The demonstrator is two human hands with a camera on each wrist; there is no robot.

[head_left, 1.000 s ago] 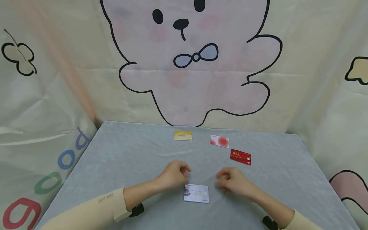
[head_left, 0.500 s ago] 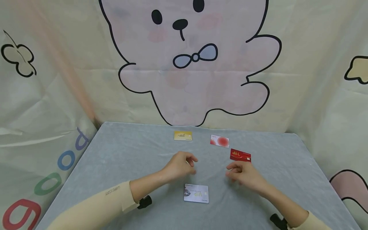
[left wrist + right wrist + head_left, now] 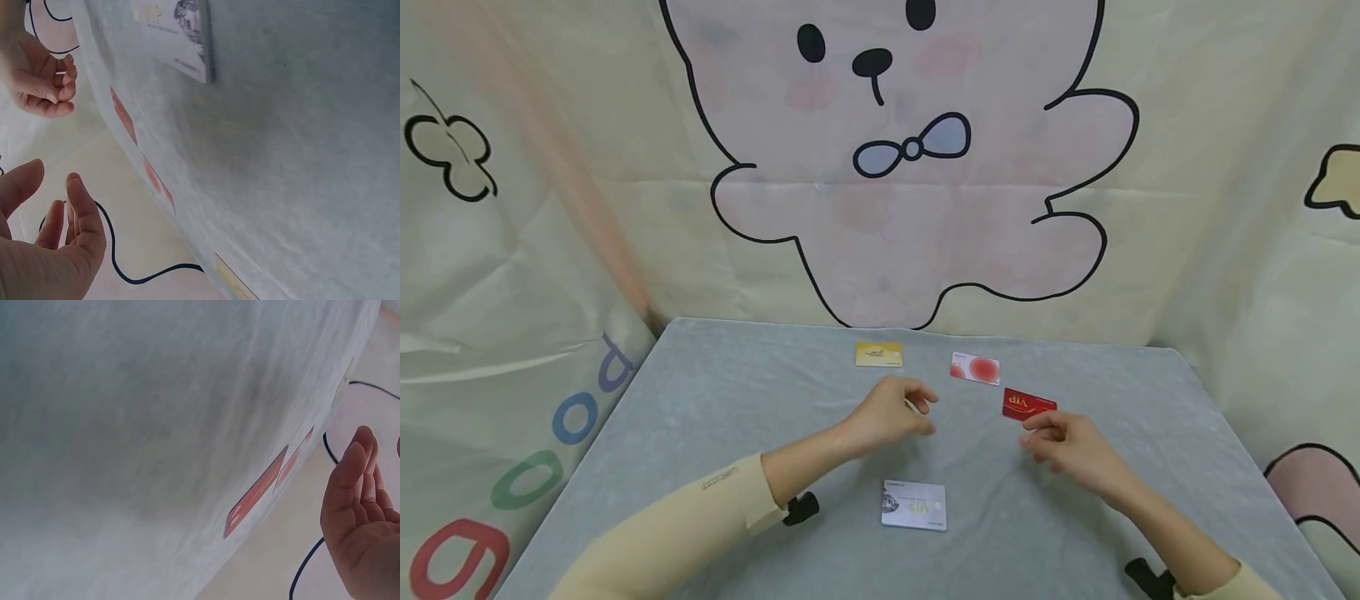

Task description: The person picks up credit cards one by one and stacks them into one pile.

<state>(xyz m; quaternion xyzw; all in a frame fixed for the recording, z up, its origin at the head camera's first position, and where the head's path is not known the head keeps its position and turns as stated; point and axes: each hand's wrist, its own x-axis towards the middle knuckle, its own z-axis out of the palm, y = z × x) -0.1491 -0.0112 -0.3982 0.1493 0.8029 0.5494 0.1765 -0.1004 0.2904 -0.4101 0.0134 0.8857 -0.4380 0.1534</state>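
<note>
My left hand (image 3: 891, 411) hovers over the middle of the table, fingers loosely bent and nothing between thumb and fingertips. To its right, my right hand (image 3: 1078, 450) overlaps the near edge of a red VIP card (image 3: 1022, 403) in the head view; it also holds nothing. Its loosely curved fingers show in the right wrist view, with the red card (image 3: 256, 492) lying flat on the cloth. A white card with a VIP print (image 3: 913, 506), thick-edged like a stack, lies nearer the person, below the left hand. The left wrist view shows this white card's (image 3: 178, 34) corner.
At the far side of the table (image 3: 737, 400) lie a yellow card (image 3: 878, 354) and a white card with a red circle (image 3: 975, 368). A grey-blue cloth covers the table. Behind it hangs a curtain (image 3: 880, 208) with a cartoon bear.
Both hands have moved forward and to the right, away from the white VIP card. The right hand has come up to the red card's near edge. The cards have stayed in place.
</note>
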